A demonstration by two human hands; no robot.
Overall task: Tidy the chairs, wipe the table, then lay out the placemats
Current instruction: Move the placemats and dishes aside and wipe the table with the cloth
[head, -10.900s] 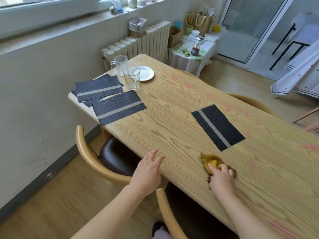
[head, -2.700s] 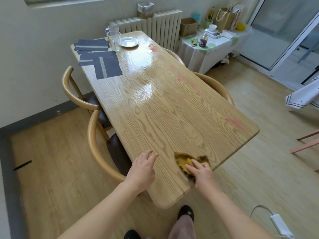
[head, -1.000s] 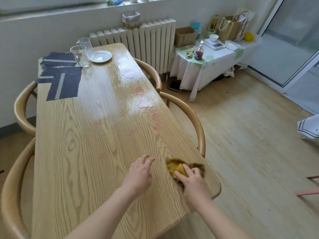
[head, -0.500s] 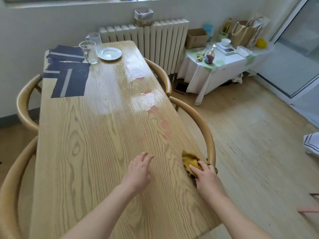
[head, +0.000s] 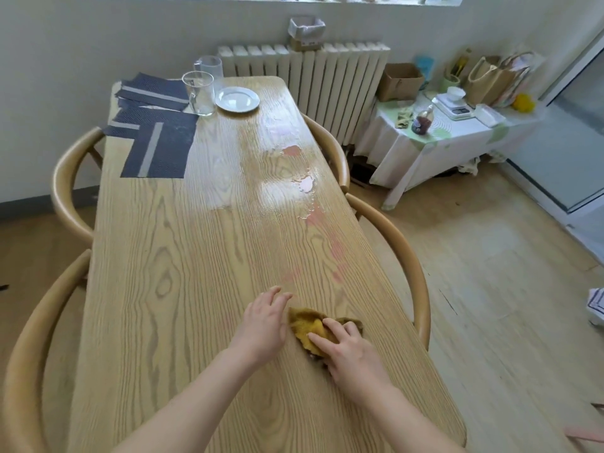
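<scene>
Fingers of right hand have slid cloth inward beside left hand

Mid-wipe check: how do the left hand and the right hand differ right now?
The right hand presses the yellow cloth against the table; the left hand holds nothing and looks relaxed. The right hand lies nearer the table's right edge; the left hand sits beside the cloth, toward the middle. Both are over the table's near end.

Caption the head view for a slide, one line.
Right hand presses a yellow cloth on the wooden table; left hand open beside it; placemats piled far-left.
</scene>
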